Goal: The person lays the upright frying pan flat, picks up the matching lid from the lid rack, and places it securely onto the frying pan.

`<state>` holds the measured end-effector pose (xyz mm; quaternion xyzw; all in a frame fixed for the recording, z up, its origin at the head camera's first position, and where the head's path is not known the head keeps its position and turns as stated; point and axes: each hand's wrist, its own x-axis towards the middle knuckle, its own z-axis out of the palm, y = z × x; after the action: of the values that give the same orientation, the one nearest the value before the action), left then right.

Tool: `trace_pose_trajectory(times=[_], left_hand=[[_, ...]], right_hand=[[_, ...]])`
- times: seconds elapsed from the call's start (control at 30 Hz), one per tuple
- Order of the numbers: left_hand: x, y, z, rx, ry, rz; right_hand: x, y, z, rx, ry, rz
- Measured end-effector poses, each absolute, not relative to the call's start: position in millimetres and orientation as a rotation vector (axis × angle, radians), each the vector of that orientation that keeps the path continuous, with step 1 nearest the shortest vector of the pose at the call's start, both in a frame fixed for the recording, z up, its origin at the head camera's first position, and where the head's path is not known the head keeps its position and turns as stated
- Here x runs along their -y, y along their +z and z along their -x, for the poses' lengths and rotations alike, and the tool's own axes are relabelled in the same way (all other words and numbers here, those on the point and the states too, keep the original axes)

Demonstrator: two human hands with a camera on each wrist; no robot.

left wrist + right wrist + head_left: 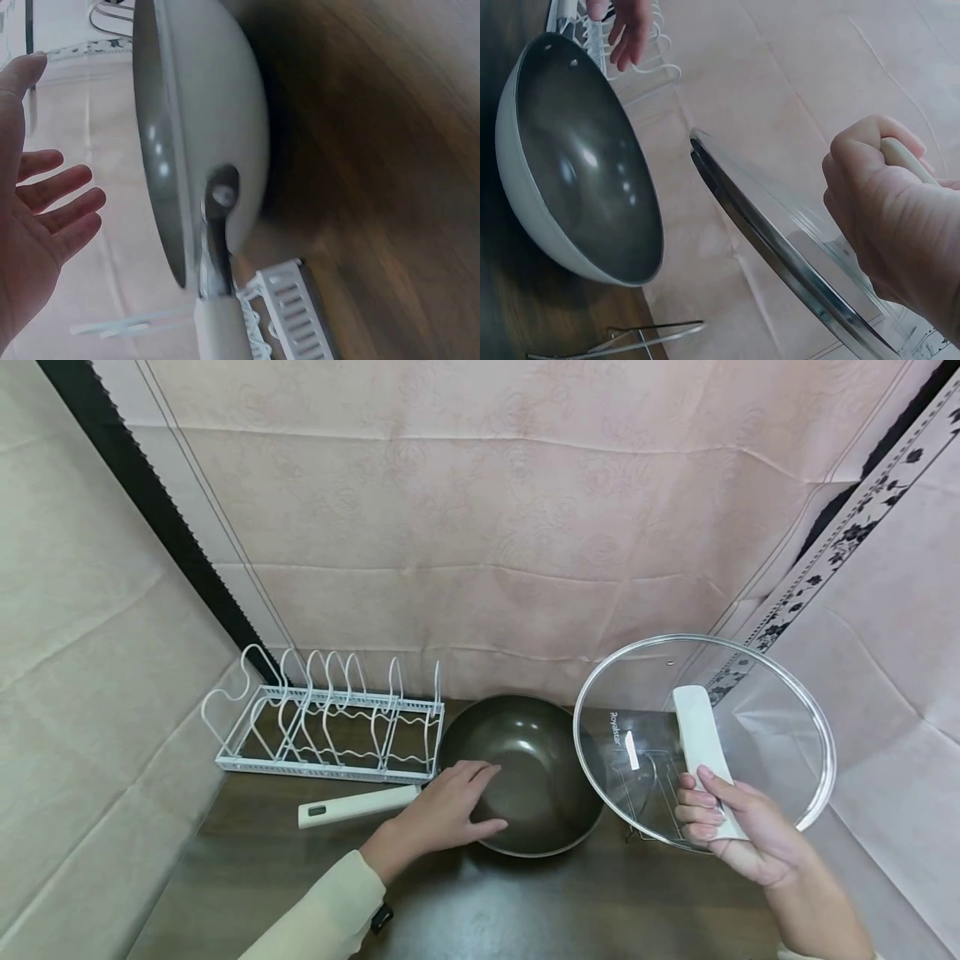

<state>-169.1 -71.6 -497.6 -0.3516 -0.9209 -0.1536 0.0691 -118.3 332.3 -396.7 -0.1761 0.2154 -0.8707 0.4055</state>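
A wok-shaped pan (536, 793) with a dark inside, pale outside and white handle (360, 805) sits on the table. Above the handle's joint and the pan's near left edge hovers my left hand (438, 814), fingers spread and holding nothing; the left wrist view shows this hand (37, 217) apart from the pan (225, 105). My right hand (750, 827) grips the long white handle (699, 727) of a clear glass lid (780, 727), raised to the right of the pan. In the right wrist view the lid (780, 259) is tilted and apart from the pan (585, 187).
A white wire dish rack (300, 767) stands left of the pan, close to its rim. On the right, a small metal wire stand (645, 335) is partly seen through the lid in the head view. Cloth walls (487, 510) enclose the table's back and sides.
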Motion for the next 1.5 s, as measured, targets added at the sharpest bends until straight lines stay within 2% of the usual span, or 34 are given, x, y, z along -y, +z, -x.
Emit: trace_pose_trajectory(times=[0.77, 1.5], left_hand=[[139.4, -522.2, 154.7, 2.745, -0.361, 0.890], [181.3, -534.9, 159.6, 2.761, 0.088, 0.876]], right_hand=[[-327.6, -392.7, 124.3, -0.302, -2.216, 0.352], [-309.5, -403.3, 129.2, -0.160, -2.249, 0.257]])
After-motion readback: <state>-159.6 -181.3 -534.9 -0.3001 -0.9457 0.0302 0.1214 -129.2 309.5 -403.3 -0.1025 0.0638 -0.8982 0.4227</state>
